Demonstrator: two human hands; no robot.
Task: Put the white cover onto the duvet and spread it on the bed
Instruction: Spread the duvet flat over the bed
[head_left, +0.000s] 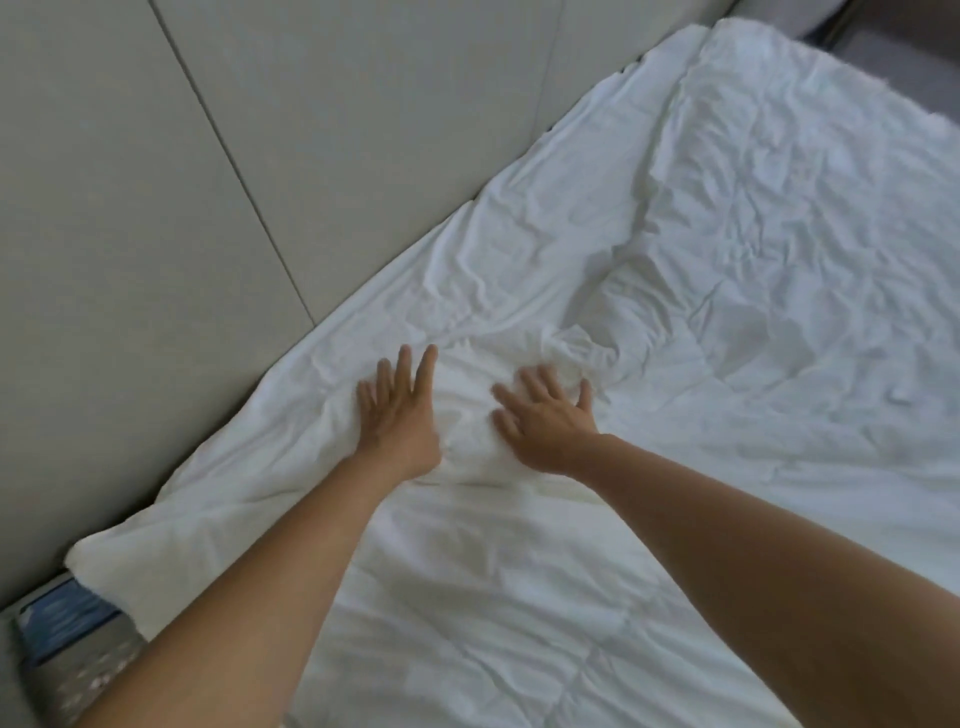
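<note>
Both arms outstretched; left hand (397, 415) and right hand (543, 421), fingers spread, seemingly flat on white cover (753, 234).

Under the left hand (400, 421) and right hand (543, 423) the white cover (779, 234) hides the duvet; the right hand's fingertips (540, 375) are blurred.

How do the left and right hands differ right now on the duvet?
The left hand lies nearer the wall panel, fingers straight and close together; the right hand sits further toward the middle of the bed, fingers spread wide. The cloth bunches into a ridge by the right hand's fingertips, while by the left hand it shows shallower folds. Both rest palm down, open, on the white duvet, gripping nothing.
</note>
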